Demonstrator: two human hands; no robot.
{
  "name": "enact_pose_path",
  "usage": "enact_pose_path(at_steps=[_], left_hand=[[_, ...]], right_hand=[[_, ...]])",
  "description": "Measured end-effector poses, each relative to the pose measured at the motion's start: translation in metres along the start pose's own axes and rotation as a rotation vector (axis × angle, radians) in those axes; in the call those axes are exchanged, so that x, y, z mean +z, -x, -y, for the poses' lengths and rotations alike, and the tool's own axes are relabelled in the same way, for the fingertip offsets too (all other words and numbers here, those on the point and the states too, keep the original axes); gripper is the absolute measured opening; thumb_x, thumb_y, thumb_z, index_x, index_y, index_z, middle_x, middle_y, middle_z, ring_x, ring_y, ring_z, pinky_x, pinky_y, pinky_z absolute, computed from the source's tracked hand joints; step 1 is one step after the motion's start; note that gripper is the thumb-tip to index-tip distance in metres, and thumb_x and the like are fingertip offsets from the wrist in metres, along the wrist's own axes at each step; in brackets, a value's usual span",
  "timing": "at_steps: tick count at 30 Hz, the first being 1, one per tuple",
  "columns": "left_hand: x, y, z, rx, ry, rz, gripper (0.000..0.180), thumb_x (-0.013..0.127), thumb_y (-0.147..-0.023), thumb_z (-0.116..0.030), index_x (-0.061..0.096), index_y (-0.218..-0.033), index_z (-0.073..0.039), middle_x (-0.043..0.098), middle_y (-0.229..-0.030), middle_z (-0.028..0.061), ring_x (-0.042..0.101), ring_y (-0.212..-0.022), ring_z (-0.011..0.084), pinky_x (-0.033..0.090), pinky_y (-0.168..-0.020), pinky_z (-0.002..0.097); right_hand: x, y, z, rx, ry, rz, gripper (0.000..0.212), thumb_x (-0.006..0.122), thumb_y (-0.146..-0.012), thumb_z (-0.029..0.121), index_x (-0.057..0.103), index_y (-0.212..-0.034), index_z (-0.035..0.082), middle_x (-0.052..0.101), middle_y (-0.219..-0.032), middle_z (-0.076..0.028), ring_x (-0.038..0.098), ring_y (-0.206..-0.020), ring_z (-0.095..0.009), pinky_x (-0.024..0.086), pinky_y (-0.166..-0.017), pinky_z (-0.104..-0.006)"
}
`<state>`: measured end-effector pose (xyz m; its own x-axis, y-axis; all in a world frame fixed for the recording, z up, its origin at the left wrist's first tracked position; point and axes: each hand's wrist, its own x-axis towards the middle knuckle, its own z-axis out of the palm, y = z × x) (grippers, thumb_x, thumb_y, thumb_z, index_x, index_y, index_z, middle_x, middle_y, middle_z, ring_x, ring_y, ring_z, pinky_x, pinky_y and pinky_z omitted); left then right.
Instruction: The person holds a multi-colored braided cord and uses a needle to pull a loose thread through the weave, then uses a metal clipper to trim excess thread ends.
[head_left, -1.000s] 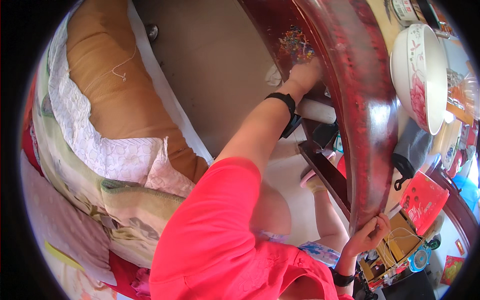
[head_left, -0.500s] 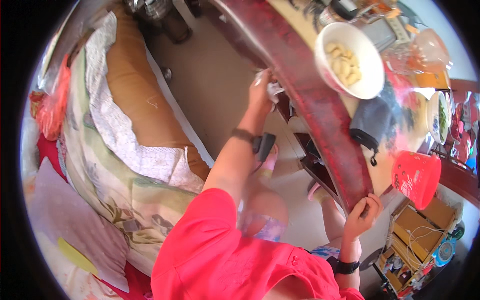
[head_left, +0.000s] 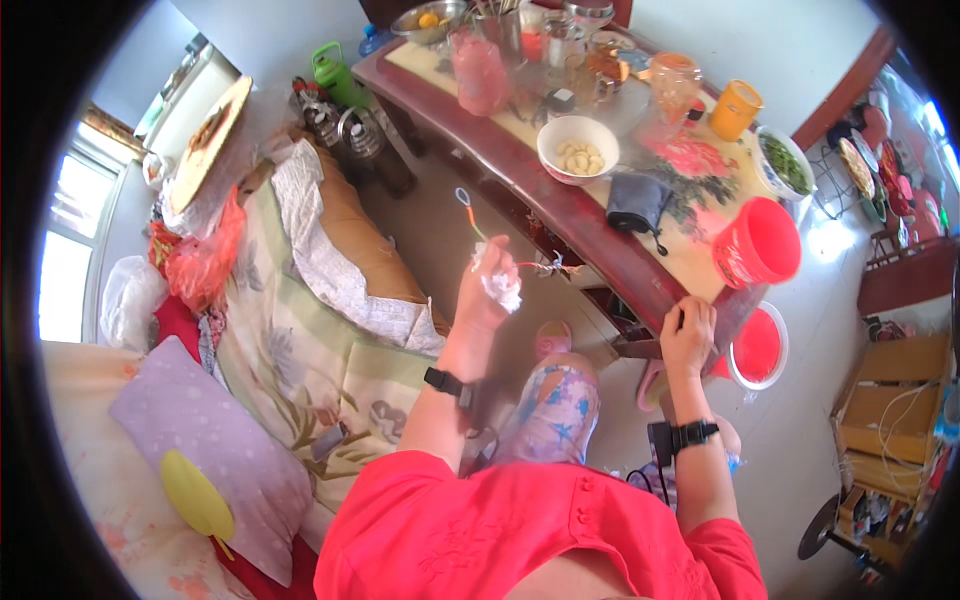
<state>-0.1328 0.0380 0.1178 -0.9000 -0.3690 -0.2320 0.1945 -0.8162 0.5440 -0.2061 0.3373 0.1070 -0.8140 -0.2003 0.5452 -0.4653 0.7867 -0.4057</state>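
Observation:
My left hand (head_left: 487, 280) is raised between the sofa and the table, its fingers closed round a crumpled white tissue (head_left: 503, 292). A thin coloured cord (head_left: 474, 222) with a pale loop at its tip sticks up from the same hand. A reddish strand (head_left: 535, 265) with ragged pale bits reaches from it toward the table; whether it joins the cord, I cannot tell. My right hand (head_left: 689, 337) rests with curled fingers on the near corner of the dark red table edge (head_left: 640, 285). Close to it on the table stands a red bucket (head_left: 757, 243).
A white bowl of peeled cloves (head_left: 579, 157), a dark grey pouch (head_left: 638, 202), a bowl of greens (head_left: 784, 165) and several jars crowd the table. Below its corner stands a second red bucket (head_left: 760, 350). On the left, the sofa (head_left: 350, 235) carries covers and a lilac pillow (head_left: 215, 450).
My left hand has come up and back from beside the table's edge, bringing the tissue and cord into plain view. My right hand stays at the table corner. The view has shifted, showing more of the room.

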Motion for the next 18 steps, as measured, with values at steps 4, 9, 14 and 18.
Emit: enact_pose_path(at_steps=[4,9,14,18], left_hand=[[0.034,0.050,0.000,-0.054,-0.028,0.155,0.025,0.053,-0.092,-0.022,0.049,-0.109,-0.004,0.052,-0.071,0.0033,0.051,-0.061,0.0146,0.042,-0.049,0.0258],[0.057,0.105,0.013,-0.078,0.170,0.417,0.027,0.051,-0.093,-0.021,0.051,-0.115,-0.004,0.054,-0.079,0.0058,0.051,-0.064,0.0165,0.043,-0.050,0.0288],[0.078,0.162,0.046,-0.215,0.022,0.430,0.027,0.054,-0.092,-0.026,0.053,-0.110,-0.006,0.055,-0.076,0.0038,0.052,-0.062,0.0129,0.042,-0.051,0.0245],[0.085,0.195,0.055,-0.236,-0.130,0.412,0.032,0.052,-0.092,-0.028,0.052,-0.112,-0.004,0.056,-0.082,0.0082,0.052,-0.063,0.0126,0.043,-0.053,0.0238]], right_hand=[[-0.011,0.010,-0.006,-0.021,-0.066,-0.070,0.005,0.057,-0.076,0.003,0.056,-0.080,0.002,0.057,-0.087,-0.015,0.053,-0.084,-0.034,0.045,-0.074,-0.0396],[-0.069,0.049,0.064,0.517,-0.955,0.417,0.017,0.060,-0.084,0.016,0.061,-0.091,0.001,0.058,-0.077,-0.006,0.056,-0.060,-0.018,0.046,-0.056,-0.0316],[-0.131,0.068,0.105,0.787,-1.728,0.580,0.023,0.058,-0.088,0.021,0.059,-0.095,-0.001,0.056,-0.075,-0.003,0.051,-0.057,-0.012,0.042,-0.051,-0.0256],[-0.159,0.079,0.095,0.768,-1.832,0.430,0.019,0.053,-0.092,0.019,0.060,-0.093,0.001,0.053,-0.074,-0.002,0.042,-0.051,-0.009,0.033,-0.048,-0.0252]])
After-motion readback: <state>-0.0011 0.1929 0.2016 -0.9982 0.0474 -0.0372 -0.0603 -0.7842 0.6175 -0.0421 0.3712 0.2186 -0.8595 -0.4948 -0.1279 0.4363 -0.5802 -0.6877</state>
